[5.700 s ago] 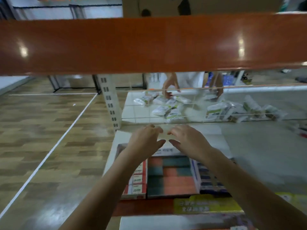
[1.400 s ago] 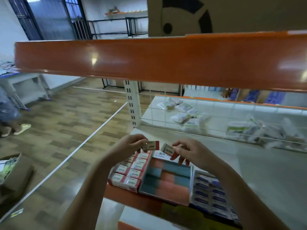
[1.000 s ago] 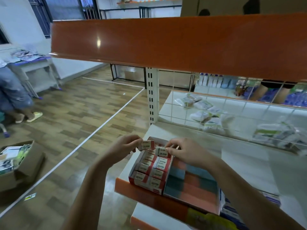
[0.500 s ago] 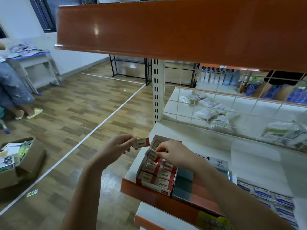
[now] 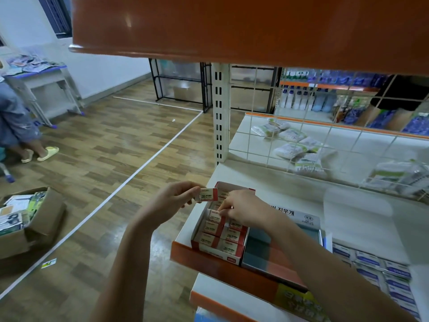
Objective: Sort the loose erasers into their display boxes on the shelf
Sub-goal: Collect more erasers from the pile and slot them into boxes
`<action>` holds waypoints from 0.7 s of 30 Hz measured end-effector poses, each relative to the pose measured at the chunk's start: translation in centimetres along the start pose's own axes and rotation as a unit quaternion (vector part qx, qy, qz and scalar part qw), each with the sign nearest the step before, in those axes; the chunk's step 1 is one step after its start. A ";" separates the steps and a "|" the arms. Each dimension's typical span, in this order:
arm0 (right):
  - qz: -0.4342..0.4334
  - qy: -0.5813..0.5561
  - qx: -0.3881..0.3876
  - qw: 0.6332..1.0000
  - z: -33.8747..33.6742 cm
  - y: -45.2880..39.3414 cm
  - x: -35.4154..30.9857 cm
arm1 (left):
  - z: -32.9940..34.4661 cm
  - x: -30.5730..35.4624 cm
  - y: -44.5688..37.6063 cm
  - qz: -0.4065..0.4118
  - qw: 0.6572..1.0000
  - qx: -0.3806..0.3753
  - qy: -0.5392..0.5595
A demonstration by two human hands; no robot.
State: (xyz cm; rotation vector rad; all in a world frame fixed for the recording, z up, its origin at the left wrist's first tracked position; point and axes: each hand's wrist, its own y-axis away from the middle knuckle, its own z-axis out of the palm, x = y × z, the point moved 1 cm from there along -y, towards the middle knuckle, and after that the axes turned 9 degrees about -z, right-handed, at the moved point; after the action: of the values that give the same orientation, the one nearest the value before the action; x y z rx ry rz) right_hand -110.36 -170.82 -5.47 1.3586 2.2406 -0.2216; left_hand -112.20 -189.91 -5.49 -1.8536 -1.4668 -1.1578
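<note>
A red and white display box [image 5: 232, 259] of 2B erasers stands at the left end of the white shelf [image 5: 348, 210]. My left hand [image 5: 173, 202] pinches one red and white eraser [image 5: 208, 194] in the air just left of the box's back end. My right hand [image 5: 243, 211] pinches a second eraser [image 5: 214, 216] down among the rows inside the box. Right of it lies a box of teal and orange erasers [image 5: 274, 259], and further right a box of blue and white erasers [image 5: 380, 273].
An orange shelf board [image 5: 243, 26] hangs overhead. A wire grid [image 5: 325, 145] backs the shelf, with plastic packets behind it. A cardboard box [image 5: 25, 224] of goods sits on the wooden floor at left. A person's legs [image 5: 16, 129] stand far left.
My right hand has lowered its eraser into the red and white box. My left hand keeps its eraser raised beside the box. The camera has moved closer and tilted down.
</note>
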 end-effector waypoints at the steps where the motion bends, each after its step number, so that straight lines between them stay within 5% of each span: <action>1: 0.003 0.002 0.008 1.000 0.2 -0.1 0.1 | 0.1 0.0 0.0 0.001 1.000 0.001 0.004; 14: 0.040 0.037 0.180 0.982 -0.7 3.1 2.2 | 2.9 2.1 -1.1 0.014 0.993 -0.022 -0.115; 21: 0.101 0.028 0.193 0.976 -0.4 4.6 3.8 | 5.5 3.8 -2.2 0.044 0.969 -0.029 -0.242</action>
State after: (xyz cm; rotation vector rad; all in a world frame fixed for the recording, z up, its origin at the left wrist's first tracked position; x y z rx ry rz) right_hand -107.94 -165.44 -6.50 1.8015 2.1575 -0.5763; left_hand -112.39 -182.87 -5.29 -2.3308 -1.5869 -0.7405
